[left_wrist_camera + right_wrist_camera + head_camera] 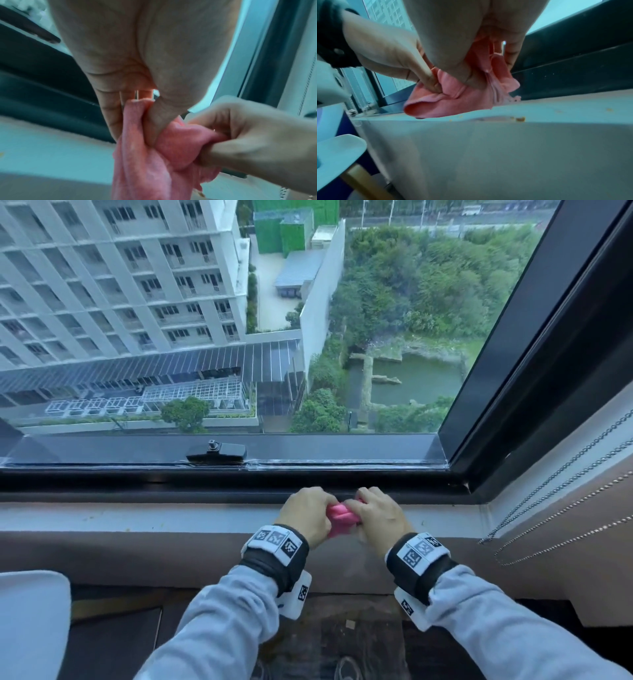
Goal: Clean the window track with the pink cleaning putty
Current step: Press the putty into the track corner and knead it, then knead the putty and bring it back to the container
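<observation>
A soft lump of pink cleaning putty (pixel 339 519) hangs folded between both hands just above the pale sill (pixel 137 517), in front of the dark window track (pixel 171 484). My left hand (pixel 306 517) pinches its left side between thumb and fingers. My right hand (pixel 376 517) grips the other side with curled fingers. In the left wrist view the putty (pixel 154 155) droops in thick folds under my left hand (pixel 137 117), and the right hand (pixel 248 142) digs into it. The right wrist view shows the putty (pixel 458 100) wrinkled and close over the sill.
A black window latch (pixel 219 453) sits on the lower frame behind the track. Bead chains (pixel 561 501) of a blind hang at the right wall. Small yellowish crumbs (pixel 520 119) lie on the sill edge. A white cushion (pixel 30 621) is at the lower left.
</observation>
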